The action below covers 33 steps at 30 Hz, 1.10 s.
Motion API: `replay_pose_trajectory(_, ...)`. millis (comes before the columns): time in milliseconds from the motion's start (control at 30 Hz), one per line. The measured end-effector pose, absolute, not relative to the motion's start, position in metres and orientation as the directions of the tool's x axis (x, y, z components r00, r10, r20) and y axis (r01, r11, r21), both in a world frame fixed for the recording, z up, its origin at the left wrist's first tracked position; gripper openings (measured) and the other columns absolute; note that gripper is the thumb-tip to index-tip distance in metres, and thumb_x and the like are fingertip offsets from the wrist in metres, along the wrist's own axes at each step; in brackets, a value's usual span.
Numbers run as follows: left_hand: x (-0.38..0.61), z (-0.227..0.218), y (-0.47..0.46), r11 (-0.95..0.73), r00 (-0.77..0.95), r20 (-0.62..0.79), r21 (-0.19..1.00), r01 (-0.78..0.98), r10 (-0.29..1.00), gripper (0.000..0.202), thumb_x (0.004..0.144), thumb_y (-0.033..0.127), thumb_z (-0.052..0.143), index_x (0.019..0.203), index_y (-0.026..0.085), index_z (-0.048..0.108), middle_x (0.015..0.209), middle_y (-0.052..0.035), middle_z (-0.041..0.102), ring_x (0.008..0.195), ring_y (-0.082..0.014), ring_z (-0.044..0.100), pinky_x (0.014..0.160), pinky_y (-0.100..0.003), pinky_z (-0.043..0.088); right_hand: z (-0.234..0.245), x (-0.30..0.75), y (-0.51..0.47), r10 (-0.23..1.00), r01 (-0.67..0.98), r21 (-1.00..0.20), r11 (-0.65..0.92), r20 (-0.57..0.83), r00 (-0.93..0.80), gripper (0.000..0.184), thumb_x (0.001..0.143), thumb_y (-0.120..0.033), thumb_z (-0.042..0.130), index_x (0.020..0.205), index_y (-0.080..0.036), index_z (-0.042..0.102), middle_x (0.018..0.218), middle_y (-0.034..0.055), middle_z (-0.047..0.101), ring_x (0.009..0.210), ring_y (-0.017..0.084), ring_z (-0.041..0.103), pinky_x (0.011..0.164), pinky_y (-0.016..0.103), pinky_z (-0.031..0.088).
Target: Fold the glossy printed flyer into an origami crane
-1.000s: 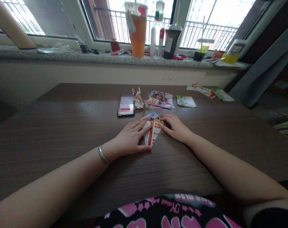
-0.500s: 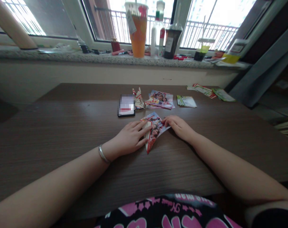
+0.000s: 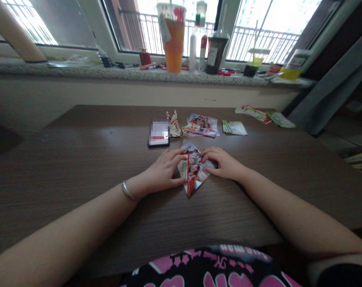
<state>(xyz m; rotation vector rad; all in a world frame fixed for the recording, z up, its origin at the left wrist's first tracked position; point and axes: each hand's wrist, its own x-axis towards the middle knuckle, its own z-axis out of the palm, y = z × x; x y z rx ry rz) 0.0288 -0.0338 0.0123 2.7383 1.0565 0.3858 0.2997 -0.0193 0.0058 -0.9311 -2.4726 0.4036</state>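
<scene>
A printed paper sheet [image 3: 194, 169], partly folded into a kite-like shape, lies on the dark wooden table [image 3: 79, 167] in front of me. Its left flap is turned inward, showing a pale strip with a red edge. My left hand [image 3: 167, 169] rests along that left side, fingers spread and fingertips on the flap. On the opposite side, my right hand [image 3: 224, 162] touches the sheet's right part with fingers apart and curved. Just beyond the sheet are a phone [image 3: 159, 137] and a folded paper piece [image 3: 175, 125].
Behind the sheet lie a stack of printed leaflets [image 3: 203, 124] and a pile of green-white papers [image 3: 234, 127]. More green papers [image 3: 280, 119] are at the far right. The windowsill [image 3: 124, 75] carries an orange drink cup [image 3: 172, 44], bottles and other cups.
The right part of the sheet lies wider open now. My right hand's fingers have spread over it, and the lower tip has shifted slightly toward me. My left hand has spread its fingers.
</scene>
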Motion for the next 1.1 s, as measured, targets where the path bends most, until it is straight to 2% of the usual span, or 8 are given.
replay_pose_trajectory(67,0.028,0.011,-0.032,-0.725,0.717,0.151,0.272,0.632,0.681,0.079,0.081,0.059,0.061,0.143,0.018,0.033,0.153,-0.0141,0.030,0.142,-0.0288,0.027,0.118,-0.048,0.017,0.005,0.300,-0.020,0.656,0.529,-0.405,0.745,0.307,-0.689,0.025,0.081,-0.029,0.066,0.105,-0.020,0.065,0.125,0.0093,0.063,0.122,0.025,0.052,0.105,0.048,0.038)
replay_pose_trajectory(167,0.028,0.012,-0.030,-0.714,0.718,0.111,0.286,0.639,0.687,0.088,0.081,0.059,0.060,0.149,0.018,0.023,0.155,-0.0128,0.027,0.143,-0.0295,0.024,0.118,-0.049,0.015,0.005,0.300,-0.021,0.634,0.524,-0.378,0.763,0.280,-0.721,0.031,0.085,-0.025,0.061,0.115,-0.022,0.064,0.132,0.0063,0.060,0.130,0.024,0.045,0.108,0.049,0.035)
replay_pose_trajectory(400,0.029,0.014,-0.030,-0.695,0.694,0.164,0.373,0.615,0.701,0.086,0.081,0.054,0.063,0.148,0.017,0.023,0.151,-0.0155,0.034,0.138,-0.0297,0.033,0.116,-0.049,0.024,0.011,0.297,-0.027,0.645,0.558,-0.343,0.755,0.236,-0.727,0.034,0.087,-0.023,0.057,0.120,-0.026,0.063,0.135,0.0023,0.058,0.131,0.024,0.044,0.109,0.050,0.036)
replay_pose_trajectory(567,0.029,0.012,-0.024,-0.639,0.574,0.304,0.506,0.579,0.760,0.062,0.089,0.043,0.054,0.142,0.018,0.034,0.142,-0.0132,0.045,0.129,-0.0261,0.043,0.110,-0.044,0.035,0.014,0.294,-0.032,0.668,0.602,-0.298,0.741,0.230,-0.708,0.031,0.088,-0.025,0.057,0.118,-0.026,0.064,0.134,0.0027,0.059,0.129,0.025,0.047,0.106,0.050,0.039)
replay_pose_trajectory(700,0.028,0.013,-0.022,-0.575,0.454,0.356,0.559,0.597,0.817,0.029,0.091,0.038,0.048,0.111,0.018,0.054,0.110,-0.0081,0.061,0.104,-0.0218,0.056,0.095,-0.041,0.046,0.015,0.295,-0.034,0.704,0.657,-0.253,0.710,0.224,-0.674,0.030,0.089,-0.026,0.056,0.117,-0.027,0.065,0.135,0.0027,0.059,0.128,0.026,0.048,0.106,0.050,0.040)
replay_pose_trajectory(767,0.028,0.015,-0.022,-0.589,0.448,0.384,0.525,0.614,0.808,0.022,0.092,0.037,0.048,0.098,0.018,0.057,0.097,-0.0061,0.062,0.093,-0.0203,0.057,0.089,-0.039,0.047,0.015,0.296,-0.035,0.726,0.692,-0.219,0.688,0.225,-0.650,0.030,0.090,-0.026,0.054,0.117,-0.026,0.066,0.134,0.0030,0.059,0.126,0.026,0.050,0.106,0.049,0.040)
replay_pose_trajectory(867,0.027,0.018,-0.021,-0.663,0.527,0.405,0.405,0.629,0.747,0.020,0.092,0.032,0.048,0.091,0.018,0.061,0.090,-0.0048,0.063,0.089,-0.0194,0.055,0.087,-0.037,0.044,0.016,0.296,-0.035,0.736,0.718,-0.173,0.674,0.238,-0.633,0.029,0.090,-0.028,0.054,0.115,-0.025,0.068,0.130,0.0040,0.062,0.123,0.026,0.052,0.106,0.049,0.041)
replay_pose_trajectory(1100,0.024,0.015,-0.019,-0.749,0.673,0.354,0.149,0.646,0.650,0.025,0.091,0.028,0.048,0.102,0.024,0.070,0.086,-0.0051,0.063,0.083,-0.0197,0.051,0.082,-0.036,0.039,0.016,0.303,-0.035,0.712,0.679,-0.216,0.702,0.231,-0.663,0.026,0.088,-0.027,0.059,0.112,-0.029,0.071,0.122,0.0048,0.066,0.114,0.025,0.056,0.099,0.046,0.045)
